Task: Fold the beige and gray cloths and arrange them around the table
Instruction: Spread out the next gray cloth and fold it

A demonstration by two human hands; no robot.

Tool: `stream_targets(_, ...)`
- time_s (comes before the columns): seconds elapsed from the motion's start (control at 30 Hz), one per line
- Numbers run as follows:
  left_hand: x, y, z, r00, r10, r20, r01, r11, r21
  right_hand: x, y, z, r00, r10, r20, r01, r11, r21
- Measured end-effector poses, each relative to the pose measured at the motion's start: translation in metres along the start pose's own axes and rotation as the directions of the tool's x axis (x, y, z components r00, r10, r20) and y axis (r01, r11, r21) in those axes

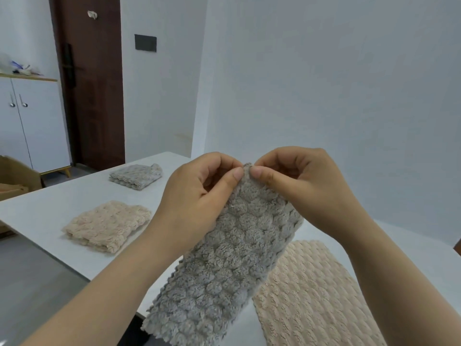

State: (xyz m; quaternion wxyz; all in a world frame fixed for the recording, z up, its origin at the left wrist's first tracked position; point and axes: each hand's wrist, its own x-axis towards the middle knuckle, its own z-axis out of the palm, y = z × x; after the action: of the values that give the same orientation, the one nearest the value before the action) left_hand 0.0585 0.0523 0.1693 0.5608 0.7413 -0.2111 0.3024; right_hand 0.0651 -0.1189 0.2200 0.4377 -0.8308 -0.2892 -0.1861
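Both hands hold a gray cloth (224, 265) up over the near edge of the white table (42, 211). The left hand (199, 196) and right hand (296, 186) each pinch its top edge, thumbs nearly touching. A flat beige cloth (311, 295) lies beneath at the right. At the left lie a folded beige cloth (107, 224) and, farther off, a folded gray cloth (136, 174).

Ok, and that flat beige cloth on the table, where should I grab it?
Probably pinch the far right corner of the flat beige cloth, coming from the right. It lies spread flat, so only its edges lift easily. The gray cloth hangs over its left side, and its near end runs out of view.
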Motion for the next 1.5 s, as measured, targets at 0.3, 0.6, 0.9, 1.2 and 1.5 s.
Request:
stream_targets(0.3, -0.018, -0.018, -0.001, 0.989, -0.142, 0.044, 0.146, 0.984, -0.099, -0.001, 0.006, 0.004, 0.999, 0.033, 0.004, -0.033, 0.999, 0.012)
stream_targets(0.6, -0.033, -0.026, 0.002, 0.987, -0.155, 0.041, 0.159, 0.979, -0.128, 0.0, 0.012, 0.002, 0.994, 0.017, -0.105, -0.016, 1.0, 0.004)
stream_targets(0.9, -0.052, -0.041, 0.001, 0.966, -0.241, 0.089, 0.244, 0.969, -0.03, -0.001, 0.022, 0.001, 0.983, 0.012, -0.183, -0.007, 1.0, 0.025)
stream_targets(1.2, -0.069, -0.061, -0.004, 0.909, -0.395, 0.134, 0.39, 0.919, 0.057, -0.005, 0.034, 0.0, 0.969, 0.02, -0.247, -0.015, 1.0, 0.022)
stream_targets(1.5, -0.083, -0.077, -0.01, 0.87, -0.448, 0.207, 0.407, 0.888, 0.214, -0.015, 0.038, -0.008, 0.947, 0.049, -0.318, -0.045, 0.999, 0.02)
